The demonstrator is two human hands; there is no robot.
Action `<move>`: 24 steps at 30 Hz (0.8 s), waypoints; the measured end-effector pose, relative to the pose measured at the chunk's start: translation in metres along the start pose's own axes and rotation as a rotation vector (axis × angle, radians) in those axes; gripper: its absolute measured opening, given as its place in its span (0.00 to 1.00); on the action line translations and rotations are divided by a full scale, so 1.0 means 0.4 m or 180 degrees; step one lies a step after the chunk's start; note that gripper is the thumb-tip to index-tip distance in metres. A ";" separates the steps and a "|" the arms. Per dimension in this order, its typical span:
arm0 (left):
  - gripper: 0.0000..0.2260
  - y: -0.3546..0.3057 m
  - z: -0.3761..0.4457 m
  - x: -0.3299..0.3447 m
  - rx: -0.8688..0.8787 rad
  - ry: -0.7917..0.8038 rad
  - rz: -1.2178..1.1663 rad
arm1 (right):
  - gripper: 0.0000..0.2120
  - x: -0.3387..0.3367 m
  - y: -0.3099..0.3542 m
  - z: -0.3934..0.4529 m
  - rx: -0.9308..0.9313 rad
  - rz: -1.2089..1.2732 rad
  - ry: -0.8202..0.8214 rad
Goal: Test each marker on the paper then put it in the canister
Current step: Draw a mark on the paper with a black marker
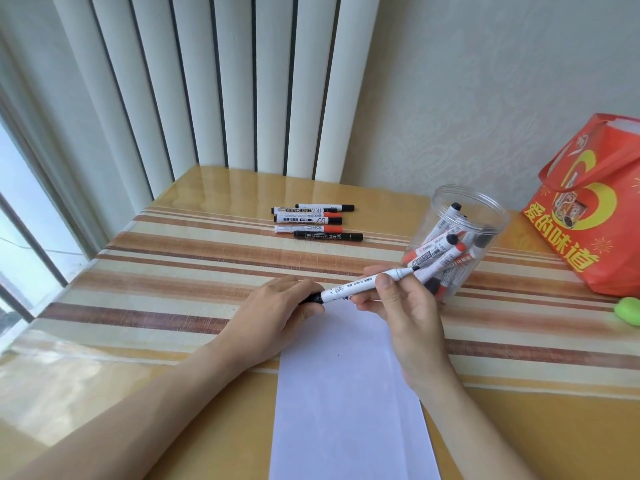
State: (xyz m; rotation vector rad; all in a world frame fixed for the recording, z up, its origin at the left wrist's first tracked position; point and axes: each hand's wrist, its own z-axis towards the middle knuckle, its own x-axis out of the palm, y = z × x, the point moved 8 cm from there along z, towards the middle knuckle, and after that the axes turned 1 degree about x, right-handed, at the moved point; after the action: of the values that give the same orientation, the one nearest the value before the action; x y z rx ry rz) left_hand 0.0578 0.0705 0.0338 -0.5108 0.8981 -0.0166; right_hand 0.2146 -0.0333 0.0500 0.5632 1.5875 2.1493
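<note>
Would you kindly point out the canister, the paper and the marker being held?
canister (485, 216), head view, on its clear upper wall.
paper (346, 410), head view, on its bare white middle.
marker (360, 287), head view, on its white barrel between the two hands.

Paper (349, 403) lies nearest on the surface (173, 271); loose markers (317, 221) sit behind it, a canister (460, 237) of markers to their right, a bag (592, 209) farther right.
</note>
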 end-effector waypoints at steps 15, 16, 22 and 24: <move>0.15 -0.016 0.000 0.001 -0.0037 -0.0057 -0.0090 | 0.16 0.004 -0.018 0.010 -0.0040 -0.0092 -0.0274; 0.14 -0.014 -0.001 -0.009 -0.0096 -0.0183 -0.0097 | 0.14 -0.004 -0.021 0.010 -0.0062 -0.0136 -0.0399; 0.14 -0.040 -0.004 -0.021 0.0053 -0.0071 -0.0214 | 0.25 0.012 0.014 -0.001 -0.0886 -0.1797 0.0228; 0.17 -0.072 -0.009 -0.009 0.0348 0.0318 -0.0402 | 0.20 0.023 0.004 0.004 -0.1014 -0.2234 0.0353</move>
State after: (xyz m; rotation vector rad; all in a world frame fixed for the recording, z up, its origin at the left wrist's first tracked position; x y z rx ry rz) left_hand 0.0584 0.0447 0.0471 -0.4669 0.9557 -0.2066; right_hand 0.2076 -0.0274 0.0528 -0.2004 1.2025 1.8332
